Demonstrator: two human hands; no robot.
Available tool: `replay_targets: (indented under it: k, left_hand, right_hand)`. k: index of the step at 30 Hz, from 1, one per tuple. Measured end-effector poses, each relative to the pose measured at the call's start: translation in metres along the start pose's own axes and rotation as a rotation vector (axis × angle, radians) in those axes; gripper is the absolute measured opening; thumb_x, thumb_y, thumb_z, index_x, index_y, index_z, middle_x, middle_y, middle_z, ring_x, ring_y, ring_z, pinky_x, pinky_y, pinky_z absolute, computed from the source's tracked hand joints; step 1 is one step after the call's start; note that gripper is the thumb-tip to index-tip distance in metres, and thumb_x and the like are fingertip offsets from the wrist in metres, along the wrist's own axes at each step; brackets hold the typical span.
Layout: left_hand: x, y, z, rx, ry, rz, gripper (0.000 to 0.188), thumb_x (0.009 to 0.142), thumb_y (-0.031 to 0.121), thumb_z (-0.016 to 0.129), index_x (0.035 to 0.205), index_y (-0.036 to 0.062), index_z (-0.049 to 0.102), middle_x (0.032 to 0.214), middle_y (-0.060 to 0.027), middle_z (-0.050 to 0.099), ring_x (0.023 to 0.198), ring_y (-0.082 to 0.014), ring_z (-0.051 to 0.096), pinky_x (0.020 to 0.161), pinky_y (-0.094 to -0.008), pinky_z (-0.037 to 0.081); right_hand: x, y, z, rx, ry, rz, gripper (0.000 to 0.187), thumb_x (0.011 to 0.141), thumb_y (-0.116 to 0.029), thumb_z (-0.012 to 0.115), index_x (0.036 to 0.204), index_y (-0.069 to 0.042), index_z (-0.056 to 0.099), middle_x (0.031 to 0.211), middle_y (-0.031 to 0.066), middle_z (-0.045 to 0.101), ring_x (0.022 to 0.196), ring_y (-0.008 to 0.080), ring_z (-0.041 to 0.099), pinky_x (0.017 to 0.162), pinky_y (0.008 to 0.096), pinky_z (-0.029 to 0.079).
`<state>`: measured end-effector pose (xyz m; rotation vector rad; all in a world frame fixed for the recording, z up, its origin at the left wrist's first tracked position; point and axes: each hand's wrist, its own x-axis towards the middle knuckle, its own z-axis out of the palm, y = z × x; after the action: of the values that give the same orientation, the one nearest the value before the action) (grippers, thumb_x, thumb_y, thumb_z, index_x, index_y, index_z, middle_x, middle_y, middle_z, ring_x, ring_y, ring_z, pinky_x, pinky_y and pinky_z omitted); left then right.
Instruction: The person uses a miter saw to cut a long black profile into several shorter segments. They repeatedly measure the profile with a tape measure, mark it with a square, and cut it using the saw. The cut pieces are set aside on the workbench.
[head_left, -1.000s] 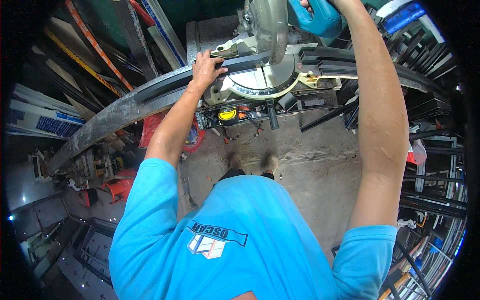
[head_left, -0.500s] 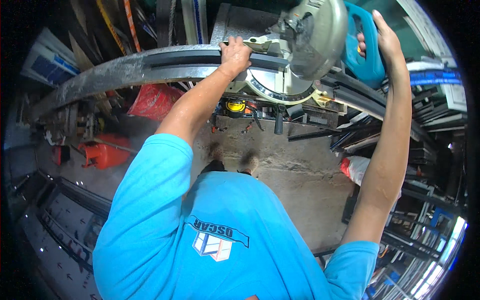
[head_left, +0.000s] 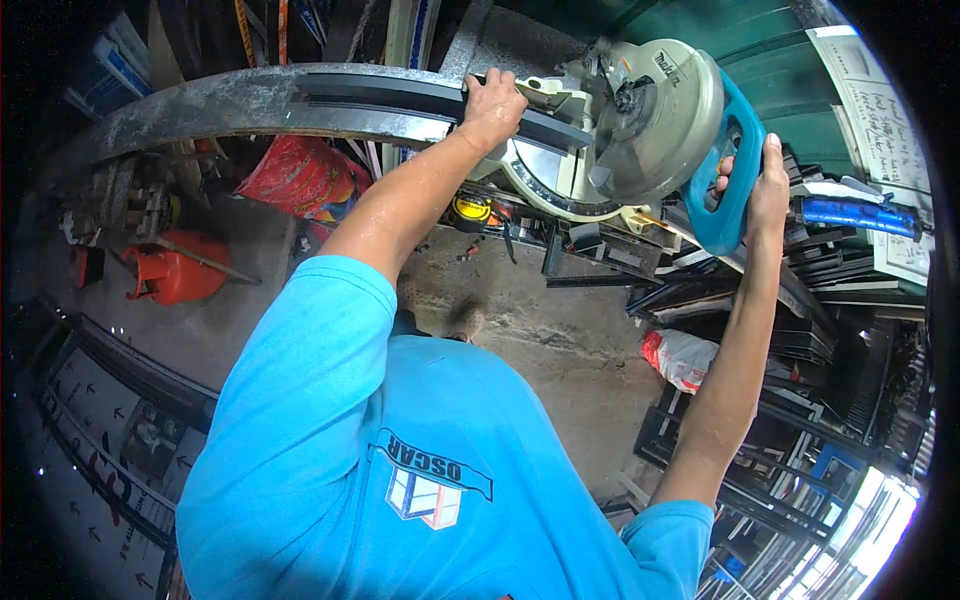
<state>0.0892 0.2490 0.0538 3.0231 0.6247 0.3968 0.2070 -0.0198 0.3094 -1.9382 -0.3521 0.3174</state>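
A miter saw [head_left: 668,115] with a teal handle and a clear blade guard stands ahead of me, right of the middle. My right hand [head_left: 762,190] is closed around its D-shaped handle [head_left: 738,205]. Against the saw's fence lies a long dark grey metal profile [head_left: 385,95], running left along the bench. My left hand [head_left: 493,108] grips it just left of the saw, fingers curled over its far edge. The profile's right end [head_left: 570,132] reaches to the saw's round table [head_left: 540,172], beside the guard. The blade's edge is hard to make out.
A yellow and black tape measure [head_left: 472,208] sits below the bench's near edge. On the left are a red sack [head_left: 300,180] and an orange gas cylinder [head_left: 180,268]. Dark profiles [head_left: 840,265] and a white and red bag [head_left: 685,358] crowd the right side.
The saw head and handle, with my right hand on it, sit lower and nearer in the picture. My left hand keeps its hold on the profile. The whole view has turned somewhat.
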Motion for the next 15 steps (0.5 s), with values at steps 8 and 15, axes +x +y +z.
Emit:
replay_targets:
  k: [8, 15]
  left_hand:
    - [0.001, 0.002, 0.000, 0.003, -0.008, 0.010, 0.037, 0.071, 0.031, 0.087, 0.106, 0.0231, 0.080, 0.114, -0.0081, 0.059, 0.117, -0.0306, 0.053, 0.095, -0.0612, 0.044]
    - [0.000, 0.002, -0.001, -0.006, -0.014, 0.010, 0.036, 0.071, 0.032, 0.088, 0.105, 0.0224, 0.080, 0.114, -0.0088, 0.059, 0.118, -0.0310, 0.053, 0.094, -0.0616, 0.044]
  right_hand:
    - [-0.011, 0.016, 0.002, 0.016, 0.035, -0.041, 0.062, 0.107, -0.054, 0.039, 0.083, -0.002, 0.063, 0.068, 0.0100, 0.064, 0.053, 0.0189, 0.062, 0.052, 0.0353, 0.054]
    - [-0.013, 0.017, 0.004, -0.012, 0.039, -0.022, 0.064, 0.108, -0.053, 0.037, 0.083, -0.001, 0.064, 0.067, 0.0107, 0.064, 0.052, 0.0195, 0.062, 0.052, 0.0349, 0.054]
